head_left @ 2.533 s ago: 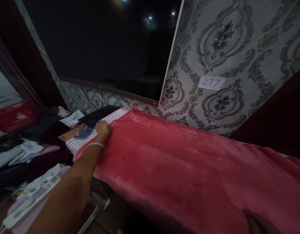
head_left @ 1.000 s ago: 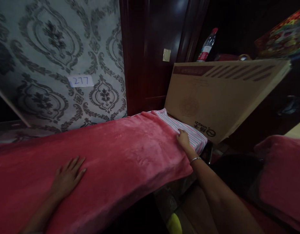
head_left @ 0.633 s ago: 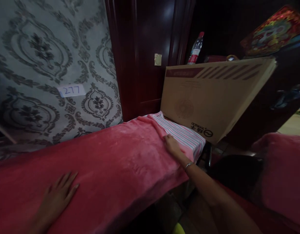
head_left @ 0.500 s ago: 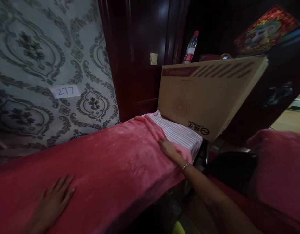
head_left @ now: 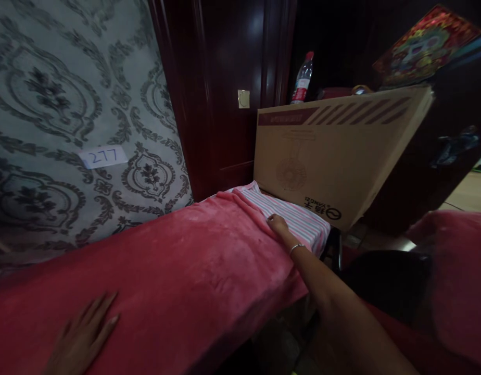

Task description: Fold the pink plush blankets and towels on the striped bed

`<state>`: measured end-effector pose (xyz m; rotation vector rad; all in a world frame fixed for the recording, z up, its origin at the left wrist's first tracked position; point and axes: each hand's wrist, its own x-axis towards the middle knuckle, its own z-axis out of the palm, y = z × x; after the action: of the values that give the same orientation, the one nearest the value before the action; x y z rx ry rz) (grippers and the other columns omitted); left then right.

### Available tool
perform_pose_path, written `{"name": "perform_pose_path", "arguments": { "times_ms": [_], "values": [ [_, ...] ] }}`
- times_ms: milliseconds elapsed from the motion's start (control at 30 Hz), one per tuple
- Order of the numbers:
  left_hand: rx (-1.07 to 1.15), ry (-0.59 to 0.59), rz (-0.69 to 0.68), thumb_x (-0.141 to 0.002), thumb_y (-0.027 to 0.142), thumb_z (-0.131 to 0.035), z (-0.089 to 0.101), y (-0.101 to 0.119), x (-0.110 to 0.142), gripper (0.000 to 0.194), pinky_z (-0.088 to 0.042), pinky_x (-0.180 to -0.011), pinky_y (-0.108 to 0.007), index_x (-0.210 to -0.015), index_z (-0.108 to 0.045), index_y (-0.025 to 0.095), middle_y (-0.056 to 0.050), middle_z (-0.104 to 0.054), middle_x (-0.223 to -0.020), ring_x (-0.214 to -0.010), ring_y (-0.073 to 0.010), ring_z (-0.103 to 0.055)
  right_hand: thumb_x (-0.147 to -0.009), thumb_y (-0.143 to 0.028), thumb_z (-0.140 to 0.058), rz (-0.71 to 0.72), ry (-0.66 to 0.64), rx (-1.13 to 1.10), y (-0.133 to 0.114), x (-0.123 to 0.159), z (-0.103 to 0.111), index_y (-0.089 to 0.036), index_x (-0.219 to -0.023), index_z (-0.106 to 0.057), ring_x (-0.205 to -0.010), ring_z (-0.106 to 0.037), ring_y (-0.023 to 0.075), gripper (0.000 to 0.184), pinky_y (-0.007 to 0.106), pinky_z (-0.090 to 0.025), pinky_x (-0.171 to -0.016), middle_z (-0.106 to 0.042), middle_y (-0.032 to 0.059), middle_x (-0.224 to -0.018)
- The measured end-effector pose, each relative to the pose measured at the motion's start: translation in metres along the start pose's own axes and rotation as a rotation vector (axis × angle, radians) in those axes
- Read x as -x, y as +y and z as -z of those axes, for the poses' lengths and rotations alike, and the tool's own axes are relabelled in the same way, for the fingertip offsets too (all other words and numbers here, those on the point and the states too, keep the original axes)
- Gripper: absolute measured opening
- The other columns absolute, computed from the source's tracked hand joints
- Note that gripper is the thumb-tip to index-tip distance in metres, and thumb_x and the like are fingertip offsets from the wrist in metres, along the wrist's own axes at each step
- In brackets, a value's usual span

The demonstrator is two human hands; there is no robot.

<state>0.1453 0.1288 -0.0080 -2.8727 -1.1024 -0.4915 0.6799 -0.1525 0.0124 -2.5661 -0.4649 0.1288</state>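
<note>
A pink plush blanket [head_left: 158, 271] covers most of a long padded surface. My left hand [head_left: 82, 330] lies flat on it at the lower left, fingers stretched out. Toward the far right end, my right hand [head_left: 278, 225], with a bracelet [head_left: 297, 246] at its wrist, is closed at the blanket's folded edge. Its fingers are curled over the cloth, and the fingertips are partly hidden. Beyond that edge a striped sheet [head_left: 303, 219] in white, pink and blue-green shows.
A large cardboard box [head_left: 322, 156] stands past the far end, with a plastic bottle [head_left: 302, 80] behind its top edge. Patterned wallpaper [head_left: 53, 88] with a paper label [head_left: 103, 156] and a dark red door [head_left: 220, 104] border the left. Another pink-covered piece [head_left: 463, 281] is at right.
My right hand has moved slightly right and toward the far end, and its fingers look more curled. The left hand stays on the blanket. The view has shifted a little.
</note>
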Motion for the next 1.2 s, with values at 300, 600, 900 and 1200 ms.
{"name": "perform_pose_path", "arguments": {
  "times_ms": [300, 600, 900, 1200],
  "values": [
    [0.171, -0.075, -0.064, -0.092, 0.051, -0.031, -0.044, 0.075, -0.090, 0.069, -0.035, -0.118, -0.050, -0.141, -0.054, 0.009, -0.016, -0.054, -0.148, -0.139, -0.0309, -0.048, -0.094, -0.028, -0.064, 0.036, -0.122, 0.001, -0.009, -0.037, -0.014, -0.012, -0.091, -0.072, -0.082, -0.069, 0.0163, 0.018, 0.026, -0.053, -0.072, -0.074, 0.0052, -0.092],
    [0.156, -0.182, -0.336, -0.099, 0.038, -0.037, -0.067, 0.225, -0.170, 0.059, -0.025, -0.121, -0.056, -0.154, -0.039, 0.016, -0.016, -0.038, -0.160, -0.150, -0.0307, -0.031, -0.101, -0.020, -0.034, -0.065, 0.151, 0.152, 0.009, -0.091, 0.038, -0.008, -0.131, -0.059, -0.111, -0.066, 0.0287, 0.041, 0.032, -0.049, -0.085, -0.066, 0.0246, -0.123],
    [0.081, -0.213, -0.362, -0.101, 0.043, -0.038, -0.087, 0.238, -0.168, 0.057, -0.026, -0.118, -0.064, -0.154, -0.041, 0.023, -0.015, -0.033, -0.162, -0.150, -0.0359, -0.029, -0.097, -0.022, -0.042, -0.032, 0.103, 0.285, 0.041, -0.120, 0.000, -0.010, -0.118, -0.069, -0.109, -0.068, 0.0268, 0.035, 0.031, -0.049, -0.087, -0.069, 0.0214, -0.118],
    [0.090, -0.229, -0.358, -0.100, 0.046, -0.036, -0.098, 0.234, -0.169, 0.058, -0.025, -0.118, -0.066, -0.155, -0.039, 0.026, -0.012, -0.032, -0.163, -0.150, -0.0367, -0.030, -0.100, -0.024, -0.039, 0.118, 0.224, 0.288, -0.016, -0.162, -0.003, -0.013, -0.126, -0.069, -0.125, -0.058, 0.0283, 0.041, 0.031, -0.044, -0.098, -0.065, 0.0196, -0.131]
  ]
}}
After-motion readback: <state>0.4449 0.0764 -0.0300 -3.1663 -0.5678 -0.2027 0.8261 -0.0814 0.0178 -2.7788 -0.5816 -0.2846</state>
